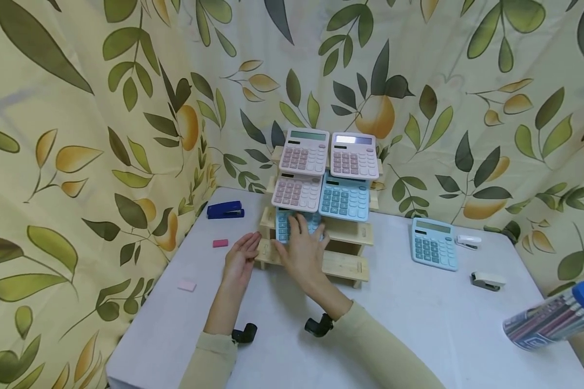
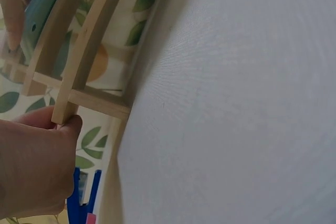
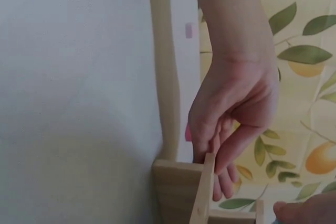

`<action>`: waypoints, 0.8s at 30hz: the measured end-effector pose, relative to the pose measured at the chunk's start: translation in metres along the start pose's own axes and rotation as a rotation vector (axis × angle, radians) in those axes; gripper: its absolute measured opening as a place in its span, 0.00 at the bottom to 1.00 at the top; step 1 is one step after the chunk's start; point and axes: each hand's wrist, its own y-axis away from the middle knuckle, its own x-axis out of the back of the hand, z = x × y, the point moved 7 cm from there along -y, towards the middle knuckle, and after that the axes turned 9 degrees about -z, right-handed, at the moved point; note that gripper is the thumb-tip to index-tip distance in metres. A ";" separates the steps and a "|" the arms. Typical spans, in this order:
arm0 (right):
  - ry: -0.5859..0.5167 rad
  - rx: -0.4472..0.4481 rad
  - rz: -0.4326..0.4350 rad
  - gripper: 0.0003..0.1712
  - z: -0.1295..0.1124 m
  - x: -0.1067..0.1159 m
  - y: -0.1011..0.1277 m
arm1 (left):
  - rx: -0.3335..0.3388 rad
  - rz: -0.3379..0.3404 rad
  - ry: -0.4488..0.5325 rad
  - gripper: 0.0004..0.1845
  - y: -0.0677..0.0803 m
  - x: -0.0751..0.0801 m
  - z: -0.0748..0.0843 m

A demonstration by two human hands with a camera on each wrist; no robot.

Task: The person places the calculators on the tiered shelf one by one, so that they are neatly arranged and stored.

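Observation:
A tiered wooden rack (image 1: 343, 233) stands mid-table and carries pink calculators (image 1: 304, 151) on top and a blue one (image 1: 344, 197) below. My right hand (image 1: 304, 248) lies palm down, fingers straight, on another blue calculator (image 1: 283, 226) on the rack's third tier. My left hand (image 1: 243, 256) presses with straight fingers against the rack's left end. In the left wrist view that hand (image 2: 37, 166) meets the wooden frame (image 2: 79, 66) under the blue calculator (image 2: 44, 3). The right wrist view shows the left hand (image 3: 236, 108) at the rack's corner (image 3: 184, 187).
A loose blue calculator (image 1: 434, 244) lies to the right with two small white staplers (image 1: 486, 280) near it. A dark blue stapler (image 1: 225, 209) and two pink erasers (image 1: 220, 243) lie on the left. A striped cylinder with a blue cap (image 1: 555, 319) is at the right edge.

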 end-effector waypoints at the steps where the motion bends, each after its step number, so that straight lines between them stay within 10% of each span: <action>1: 0.003 0.002 -0.003 0.44 -0.001 0.000 0.000 | -0.001 0.001 0.001 0.35 0.000 0.000 0.000; 24: 0.005 0.113 -0.052 0.45 -0.008 0.003 0.011 | 0.000 0.008 -0.002 0.36 0.000 0.001 0.000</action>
